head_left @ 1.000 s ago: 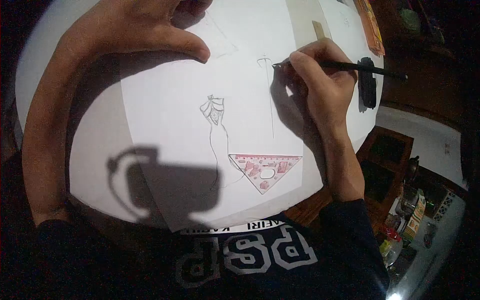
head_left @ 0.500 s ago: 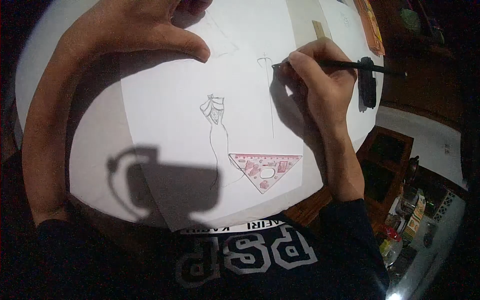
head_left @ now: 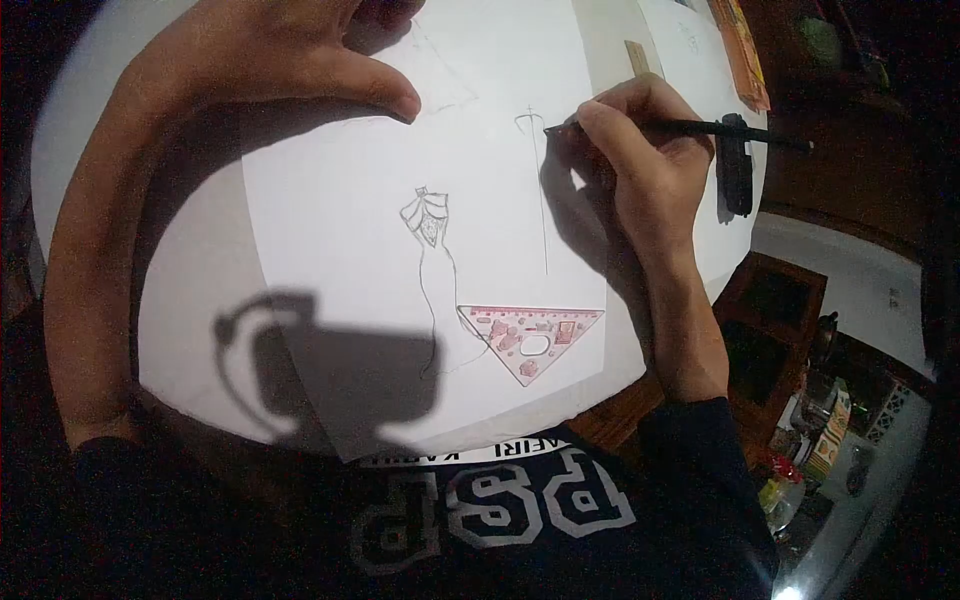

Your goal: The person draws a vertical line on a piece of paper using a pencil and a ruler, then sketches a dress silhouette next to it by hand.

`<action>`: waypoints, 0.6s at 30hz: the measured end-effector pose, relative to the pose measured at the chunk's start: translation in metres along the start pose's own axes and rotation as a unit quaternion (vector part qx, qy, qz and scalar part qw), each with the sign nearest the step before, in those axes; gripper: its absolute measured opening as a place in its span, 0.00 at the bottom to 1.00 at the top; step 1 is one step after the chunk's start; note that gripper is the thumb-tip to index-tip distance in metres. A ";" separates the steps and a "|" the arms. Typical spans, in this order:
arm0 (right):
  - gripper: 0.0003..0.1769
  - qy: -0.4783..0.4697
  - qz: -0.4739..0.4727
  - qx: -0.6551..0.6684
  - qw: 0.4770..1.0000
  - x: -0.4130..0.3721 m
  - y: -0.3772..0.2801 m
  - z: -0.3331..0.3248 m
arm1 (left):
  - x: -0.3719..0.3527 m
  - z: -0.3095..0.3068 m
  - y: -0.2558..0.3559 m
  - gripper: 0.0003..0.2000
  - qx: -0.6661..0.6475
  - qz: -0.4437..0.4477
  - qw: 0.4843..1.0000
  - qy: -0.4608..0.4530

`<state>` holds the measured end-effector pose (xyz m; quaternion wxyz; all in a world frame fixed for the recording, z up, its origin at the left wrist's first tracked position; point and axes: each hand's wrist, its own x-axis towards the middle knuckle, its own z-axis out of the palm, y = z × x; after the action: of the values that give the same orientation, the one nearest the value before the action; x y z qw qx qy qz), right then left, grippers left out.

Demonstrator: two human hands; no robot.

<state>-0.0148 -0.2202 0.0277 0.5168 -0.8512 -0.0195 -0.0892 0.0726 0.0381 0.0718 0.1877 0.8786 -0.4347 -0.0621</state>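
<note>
My right hand (head_left: 640, 165) grips a black pencil (head_left: 730, 130). Its tip touches the white paper (head_left: 330, 200) beside the top of a thin vertical pencil line (head_left: 541, 200). My left hand (head_left: 270, 55) lies flat on the paper's upper left with the thumb stretched out, holding nothing. A pencil sketch of a figure in a long dress (head_left: 432, 270) sits in the middle of the sheet. A pink see-through triangular set square (head_left: 530, 335) lies just below and to the right of the sketch.
The paper rests on a larger white board (head_left: 190, 340) over a wooden table (head_left: 610, 420). A dark small object (head_left: 735, 165) and an orange item (head_left: 742, 50) lie at the board's right edge. Bottles and clutter (head_left: 815, 440) stand on the floor at the lower right.
The pencil tip has shifted only slightly near the top of the vertical line. The left hand and the set square have stayed put.
</note>
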 end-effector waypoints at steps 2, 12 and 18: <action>0.07 0.003 0.006 0.002 1.000 -0.001 0.001 0.001 | 0.001 0.001 -0.001 0.27 -0.002 -0.019 1.000 0.005; 0.08 -0.007 -0.004 0.001 1.000 0.000 0.005 0.000 | 0.000 0.003 -0.002 0.27 0.006 0.016 1.000 0.011; 0.07 0.005 0.000 0.015 1.000 0.001 0.001 0.002 | 0.007 0.000 -0.011 0.27 -0.020 -0.014 1.000 -0.019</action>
<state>-0.0138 -0.2191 0.0261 0.5292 -0.8432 -0.0186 -0.0932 0.0849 0.0381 0.0679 0.1957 0.8792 -0.4249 -0.0902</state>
